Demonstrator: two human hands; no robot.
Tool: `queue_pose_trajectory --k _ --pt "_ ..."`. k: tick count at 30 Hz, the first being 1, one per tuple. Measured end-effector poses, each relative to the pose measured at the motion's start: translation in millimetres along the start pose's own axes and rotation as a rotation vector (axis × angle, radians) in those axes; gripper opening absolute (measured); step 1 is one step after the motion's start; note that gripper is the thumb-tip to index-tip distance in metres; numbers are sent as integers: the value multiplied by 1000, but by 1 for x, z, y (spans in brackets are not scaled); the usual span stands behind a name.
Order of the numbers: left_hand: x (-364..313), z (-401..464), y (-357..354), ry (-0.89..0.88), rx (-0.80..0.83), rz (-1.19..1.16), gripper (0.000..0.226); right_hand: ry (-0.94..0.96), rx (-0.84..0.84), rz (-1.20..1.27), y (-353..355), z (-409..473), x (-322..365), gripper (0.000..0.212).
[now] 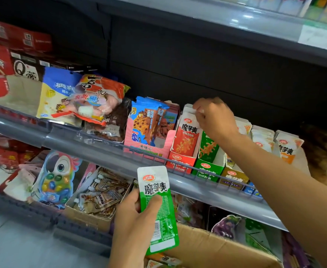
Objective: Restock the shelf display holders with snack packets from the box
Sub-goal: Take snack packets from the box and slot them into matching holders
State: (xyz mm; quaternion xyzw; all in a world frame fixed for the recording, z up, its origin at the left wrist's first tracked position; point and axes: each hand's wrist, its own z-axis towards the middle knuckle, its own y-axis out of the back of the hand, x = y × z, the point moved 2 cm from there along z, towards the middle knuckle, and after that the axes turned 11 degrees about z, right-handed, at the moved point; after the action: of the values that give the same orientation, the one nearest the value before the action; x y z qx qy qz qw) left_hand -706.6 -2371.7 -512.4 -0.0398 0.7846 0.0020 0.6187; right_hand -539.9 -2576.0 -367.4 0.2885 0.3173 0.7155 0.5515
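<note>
Nearest, the left hand (137, 219) grips a green snack packet (158, 207) upright, thumb pressed across its front, just above the open cardboard box (216, 248). Beyond that grip runs the grey shelf rail (100, 149). Farther up, the right hand (214, 117) pinches the top of the red packets (187, 130) standing in the red display holder (180, 161); the green display holder (207, 167) sits just below its wrist.

Two hands (214, 115); one green packet (158, 207); one box (216, 250).
</note>
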Motion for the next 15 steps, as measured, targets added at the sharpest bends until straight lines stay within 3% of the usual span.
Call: queue_pose_trajectory --k 3,6,10,12,15 --pt "2 -1 -2 -2 49 -21 18 27 6 251 17 -39 15 20" --pt "2 -5 -6 -23 73 -93 19 16 180 416 27 -104 35 15" --pt "6 -10 -15 -65 126 -127 17 -168 391 665 31 -188 50 19" --pt "8 -12 -18 -134 112 -37 18 -222 375 715 36 -209 49 27" --pt "13 -15 -24 -445 -28 375 19 -407 339 876 47 -215 50 36"
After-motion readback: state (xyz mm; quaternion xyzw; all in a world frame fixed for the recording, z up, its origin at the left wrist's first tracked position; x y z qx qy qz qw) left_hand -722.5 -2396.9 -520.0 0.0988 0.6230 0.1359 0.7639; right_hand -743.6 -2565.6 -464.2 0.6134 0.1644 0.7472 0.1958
